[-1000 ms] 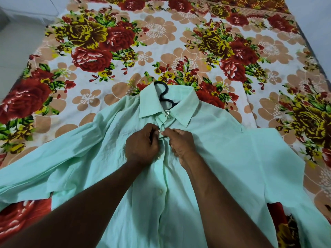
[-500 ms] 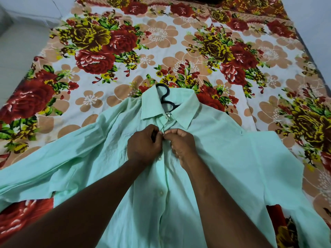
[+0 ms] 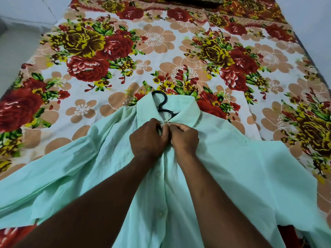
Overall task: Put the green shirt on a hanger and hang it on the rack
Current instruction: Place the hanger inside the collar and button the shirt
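Looking down from my head: a thin, pale green shirt with long sleeves lies front-up on a bed. The bed is covered by a white cotton floral sheet printed with big red, yellow and tan flowers. The shirt's collar points away from me and its body runs toward me under my forearms. The sleeves are spread to both sides, and the left sleeve is wrinkled and reaches the edge of the view.

A black plastic hanger sits inside the shirt. Only its curved hook and a bit of its neck show. They come up through the open collar, and the hook's tip reaches past the collar's far edge over the sheet.

My left hand and my right hand meet knuckle to knuckle just below the collar, at the top of the button strip. The fingers of both are curled. Each hand pinches the fabric edge on its own side, with the two edges drawn together between them. My fingertips cover most of the spot, so I cannot tell whether the button there is through its hole.

Lower on the strip a small white button shows between my forearms. A dark red patterned cloth lies across the far end of the bed, and a pale floor lies to the left.
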